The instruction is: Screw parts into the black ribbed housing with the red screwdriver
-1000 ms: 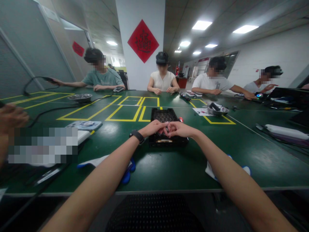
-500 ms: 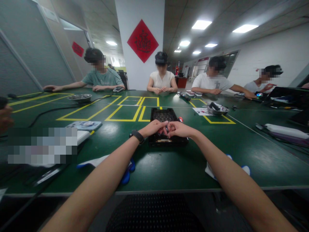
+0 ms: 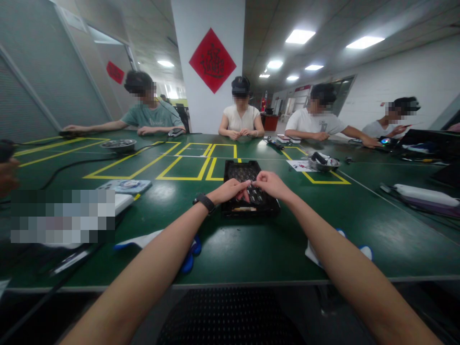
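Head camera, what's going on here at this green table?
A person works with both bare hands over a black tray on the green table. The left hand, with a black watch on its wrist, and the right hand bring their fingers together above the tray. What they pinch is too small to tell. Other people sit along the far side, hands on the table.

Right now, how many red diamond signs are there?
2: one red diamond sign on the white pillar, a smaller red sign on the left wall. Others may be hidden.
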A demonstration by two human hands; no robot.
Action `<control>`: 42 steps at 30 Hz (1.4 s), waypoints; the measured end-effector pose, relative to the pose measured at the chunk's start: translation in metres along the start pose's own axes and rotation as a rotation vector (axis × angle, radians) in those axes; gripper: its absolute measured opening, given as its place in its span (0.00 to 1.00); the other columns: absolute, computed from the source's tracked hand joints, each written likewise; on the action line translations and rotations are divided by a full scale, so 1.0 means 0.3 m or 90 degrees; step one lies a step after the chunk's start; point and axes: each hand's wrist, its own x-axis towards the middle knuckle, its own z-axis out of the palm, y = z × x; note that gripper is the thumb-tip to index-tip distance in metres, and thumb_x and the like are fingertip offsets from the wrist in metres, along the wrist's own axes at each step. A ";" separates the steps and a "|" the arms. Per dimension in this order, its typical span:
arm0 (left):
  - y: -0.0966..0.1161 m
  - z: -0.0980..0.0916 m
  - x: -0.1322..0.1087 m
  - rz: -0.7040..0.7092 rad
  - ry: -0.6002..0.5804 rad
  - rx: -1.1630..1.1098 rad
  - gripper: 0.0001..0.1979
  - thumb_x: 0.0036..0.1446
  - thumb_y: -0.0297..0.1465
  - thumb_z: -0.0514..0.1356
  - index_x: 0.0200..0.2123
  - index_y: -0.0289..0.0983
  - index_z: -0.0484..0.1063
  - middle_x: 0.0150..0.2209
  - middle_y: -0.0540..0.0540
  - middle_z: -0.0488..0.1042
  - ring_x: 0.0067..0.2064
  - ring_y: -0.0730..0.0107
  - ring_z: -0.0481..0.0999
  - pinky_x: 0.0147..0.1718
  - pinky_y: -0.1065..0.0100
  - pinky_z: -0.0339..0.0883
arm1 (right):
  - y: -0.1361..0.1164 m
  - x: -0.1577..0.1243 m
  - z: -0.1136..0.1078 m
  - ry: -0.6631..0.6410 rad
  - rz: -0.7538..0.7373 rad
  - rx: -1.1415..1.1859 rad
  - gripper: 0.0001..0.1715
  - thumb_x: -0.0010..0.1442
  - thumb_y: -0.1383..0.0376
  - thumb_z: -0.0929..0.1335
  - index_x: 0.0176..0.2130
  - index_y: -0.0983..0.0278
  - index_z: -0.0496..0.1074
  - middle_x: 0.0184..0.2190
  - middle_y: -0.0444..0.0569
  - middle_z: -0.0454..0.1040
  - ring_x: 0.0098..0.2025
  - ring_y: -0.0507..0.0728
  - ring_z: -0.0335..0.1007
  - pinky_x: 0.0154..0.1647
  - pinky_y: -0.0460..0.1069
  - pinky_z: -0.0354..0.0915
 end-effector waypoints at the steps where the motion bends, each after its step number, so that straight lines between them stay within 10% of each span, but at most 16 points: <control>1: 0.001 0.000 0.000 0.000 0.002 -0.003 0.34 0.58 0.50 0.42 0.26 0.30 0.78 0.16 0.48 0.65 0.21 0.78 0.62 0.26 0.73 0.55 | 0.006 0.003 -0.009 0.085 0.003 -0.064 0.12 0.52 0.59 0.64 0.24 0.64 0.61 0.19 0.43 0.65 0.22 0.50 0.61 0.26 0.45 0.55; 4: 0.004 0.001 0.000 0.007 0.010 -0.018 0.33 0.58 0.49 0.42 0.27 0.30 0.78 0.17 0.48 0.65 0.21 0.78 0.62 0.26 0.73 0.55 | 0.036 0.001 -0.031 0.217 0.042 -0.229 0.14 0.59 0.58 0.58 0.31 0.64 0.64 0.26 0.49 0.70 0.30 0.54 0.66 0.32 0.49 0.58; 9: 0.015 0.001 -0.005 0.014 0.005 -0.017 0.33 0.58 0.49 0.43 0.27 0.30 0.78 0.17 0.47 0.66 0.22 0.77 0.62 0.26 0.73 0.56 | 0.093 -0.014 -0.041 0.103 0.176 -0.377 0.13 0.59 0.59 0.60 0.42 0.64 0.63 0.39 0.59 0.70 0.41 0.62 0.69 0.38 0.54 0.61; 20: 0.016 0.001 -0.001 0.018 -0.037 -0.045 0.34 0.58 0.49 0.42 0.31 0.30 0.78 0.18 0.48 0.65 0.22 0.78 0.61 0.26 0.73 0.56 | 0.144 0.009 -0.043 0.000 0.342 -0.341 0.28 0.54 0.48 0.61 0.39 0.69 0.71 0.41 0.64 0.72 0.44 0.66 0.70 0.39 0.55 0.64; 27: 0.012 0.004 -0.002 0.018 -0.038 -0.032 0.34 0.59 0.49 0.41 0.31 0.30 0.78 0.19 0.47 0.66 0.22 0.78 0.61 0.26 0.73 0.55 | 0.143 0.012 -0.055 0.076 0.351 -0.303 0.26 0.57 0.53 0.58 0.44 0.70 0.68 0.42 0.64 0.71 0.44 0.66 0.69 0.38 0.55 0.63; 33: 0.017 0.003 -0.007 0.016 -0.005 -0.026 0.30 0.57 0.49 0.45 0.31 0.30 0.77 0.19 0.48 0.66 0.23 0.77 0.62 0.25 0.73 0.55 | 0.046 0.015 -0.035 0.346 0.105 0.068 0.33 0.61 0.49 0.46 0.40 0.66 0.65 0.26 0.52 0.69 0.28 0.54 0.65 0.29 0.47 0.61; 42: 0.047 0.036 0.003 0.099 0.083 0.006 0.19 0.49 0.43 0.59 0.30 0.30 0.74 0.28 0.46 0.73 0.30 0.73 0.67 0.30 0.73 0.59 | -0.068 -0.013 0.086 0.229 -0.032 0.544 0.24 0.55 0.43 0.57 0.40 0.58 0.54 0.20 0.38 0.63 0.18 0.47 0.60 0.13 0.41 0.52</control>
